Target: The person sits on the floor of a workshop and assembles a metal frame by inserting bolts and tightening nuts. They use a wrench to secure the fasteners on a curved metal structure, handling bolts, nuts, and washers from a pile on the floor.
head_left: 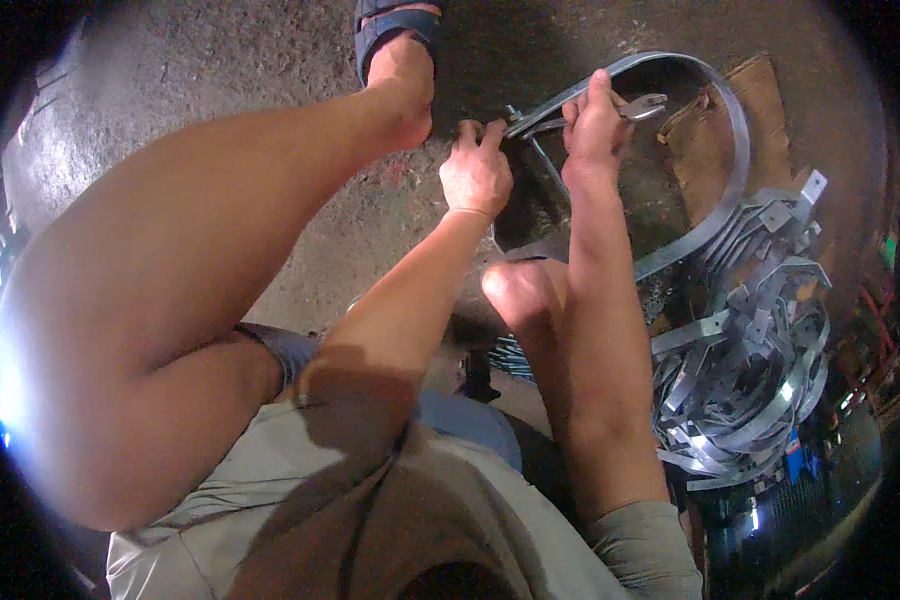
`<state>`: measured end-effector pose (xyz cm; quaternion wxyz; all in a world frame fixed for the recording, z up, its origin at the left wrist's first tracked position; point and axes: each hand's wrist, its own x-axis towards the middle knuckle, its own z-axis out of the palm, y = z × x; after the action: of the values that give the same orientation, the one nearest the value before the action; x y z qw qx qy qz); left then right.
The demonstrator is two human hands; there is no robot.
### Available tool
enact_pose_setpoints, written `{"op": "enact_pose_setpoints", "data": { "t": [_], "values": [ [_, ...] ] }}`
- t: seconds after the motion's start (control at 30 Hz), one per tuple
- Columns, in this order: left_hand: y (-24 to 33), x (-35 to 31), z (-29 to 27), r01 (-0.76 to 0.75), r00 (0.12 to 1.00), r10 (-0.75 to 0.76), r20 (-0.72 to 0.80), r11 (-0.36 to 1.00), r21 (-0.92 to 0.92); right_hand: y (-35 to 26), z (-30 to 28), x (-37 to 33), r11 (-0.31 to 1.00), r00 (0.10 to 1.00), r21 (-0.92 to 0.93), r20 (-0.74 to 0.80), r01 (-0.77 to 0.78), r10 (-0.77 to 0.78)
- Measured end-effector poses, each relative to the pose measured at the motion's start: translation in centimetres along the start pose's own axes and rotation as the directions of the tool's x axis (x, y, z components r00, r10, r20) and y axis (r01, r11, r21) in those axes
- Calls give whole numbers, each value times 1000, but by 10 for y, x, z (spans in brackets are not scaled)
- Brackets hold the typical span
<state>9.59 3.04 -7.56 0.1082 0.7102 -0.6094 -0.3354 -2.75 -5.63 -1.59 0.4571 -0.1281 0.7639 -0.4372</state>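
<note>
A galvanised metal strap clamp (738, 130) forms a large loop ahead of me, its ends meeting at a small bolt (513, 113). My left hand (477, 172) has its fingers closed on the end of the clamp beside that bolt. In my right hand (596, 130) is a wrench (644, 107), gripped around its handle with the thumb along the top. One jawed end sticks out to the right of the fist, while the shaft runs left toward the bolt. Whether the wrench's far end sits on the bolt is hard to make out.
A flattened piece of cardboard (728, 140) lies beneath the loop's right side. At the right rises a tangled pile of similar metal straps (760, 370). Several bolts (511, 357) lie near my right knee. My sandalled foot (398, 40) rests on the rough floor (220, 60).
</note>
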Motion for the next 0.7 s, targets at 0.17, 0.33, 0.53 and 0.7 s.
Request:
{"op": "enact_pose_setpoints", "data": {
  "t": [0.17,0.33,0.53,0.7],
  "values": [
    [-9,-3,-10,36,999,-37,19,999,37,-10,7,18,956,951,47,122,-290,283],
    [-5,-1,-4,18,997,-24,75,997,73,-19,-14,30,946,941,26,118,-324,319],
    [-10,-16,-19,-55,998,52,-26,990,-130,-35,-83,-4,833,931,551,-277,-49,238],
    [11,-28,-41,-66,996,69,-47,995,70,-100,-221,-18,983,948,178,-317,33,25]
  ]
}}
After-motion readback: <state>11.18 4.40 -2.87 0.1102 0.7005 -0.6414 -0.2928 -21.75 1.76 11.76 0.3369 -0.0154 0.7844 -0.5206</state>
